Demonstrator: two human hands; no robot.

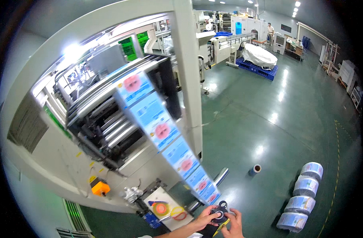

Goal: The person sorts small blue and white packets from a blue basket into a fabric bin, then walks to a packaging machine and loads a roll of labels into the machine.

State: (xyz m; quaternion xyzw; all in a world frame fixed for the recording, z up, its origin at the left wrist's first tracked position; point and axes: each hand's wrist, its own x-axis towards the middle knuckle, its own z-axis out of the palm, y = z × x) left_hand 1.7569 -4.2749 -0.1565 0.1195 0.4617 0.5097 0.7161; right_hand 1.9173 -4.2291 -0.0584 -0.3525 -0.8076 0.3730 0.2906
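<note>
My left hand is closed on a black round part with a pale centre, low in the view. My right hand is just right of it, fingers stretched and apart; I cannot tell whether they touch the part. Just beyond my hands is the lower end of a strip of blue printed film, which slopes down from the machine's rollers. A metal shaft crosses behind the strip's lower end.
A pale tray left of my hands holds tape rolls. The machine frame rises at left. On the green floor stand a cardboard core and several wrapped film rolls. Farther off are a blue pallet and a person.
</note>
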